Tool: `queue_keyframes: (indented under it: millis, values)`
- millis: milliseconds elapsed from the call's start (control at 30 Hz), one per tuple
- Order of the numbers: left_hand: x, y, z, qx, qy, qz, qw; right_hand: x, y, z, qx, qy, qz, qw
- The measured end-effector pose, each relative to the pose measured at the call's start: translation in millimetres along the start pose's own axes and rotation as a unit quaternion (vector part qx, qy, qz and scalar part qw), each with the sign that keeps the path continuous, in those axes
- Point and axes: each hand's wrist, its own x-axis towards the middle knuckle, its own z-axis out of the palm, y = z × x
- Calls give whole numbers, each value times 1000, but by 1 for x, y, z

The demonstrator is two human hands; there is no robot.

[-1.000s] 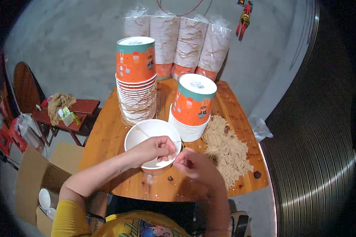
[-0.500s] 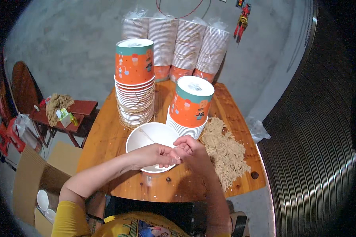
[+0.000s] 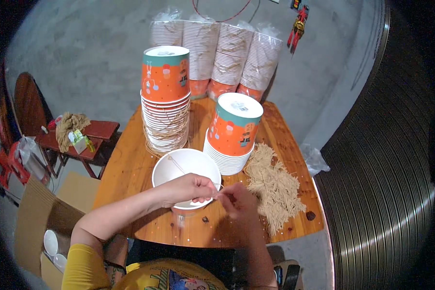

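An open white paper bucket (image 3: 169, 166) stands mouth up near the front of the table, its inside showing. My left hand (image 3: 194, 187) is over its front right rim, fingers closed on a thin pale cord (image 3: 219, 184). Close beside it, my right hand (image 3: 238, 199) pinches at the cord near the left fingertips. A strand lies against the bucket's inner wall; whether it joins the cord in my fingers I cannot tell. Just behind stands an upside-down stack of orange and green buckets (image 3: 232, 137). A heap of tan cords (image 3: 275, 186) lies right of my right hand.
A taller bucket stack (image 3: 165, 77) with cords looped around it stands back left on the wooden table (image 3: 145, 220). Several plastic-wrapped stacks (image 3: 229, 53) line the wall. An opened cardboard box (image 3: 38, 222) and a red bench (image 3: 99, 133) are left; a ribbed shutter (image 3: 382, 183) is right.
My right hand has moved slightly right and down, away from the bucket's rim, and a loop of cord now shows between the hands. My left hand stays nearly in place.
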Motion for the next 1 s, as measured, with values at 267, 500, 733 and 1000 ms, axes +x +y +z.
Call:
queue_keyframes:
  millis: [267,500,733,1000]
  values:
    - [2,-3,-7,-115,-20,-51,992,-4,-24,21,-3,51,-39,998]
    - [-2,1,-11,-219,-12,-105,970,-7,-16,18,-6,44,-52,998]
    - [-5,3,-13,-216,17,-96,971,-9,-18,11,175,0,166,971]
    - [-3,2,-12,-73,15,-32,997,-1,-16,22,117,44,38,991]
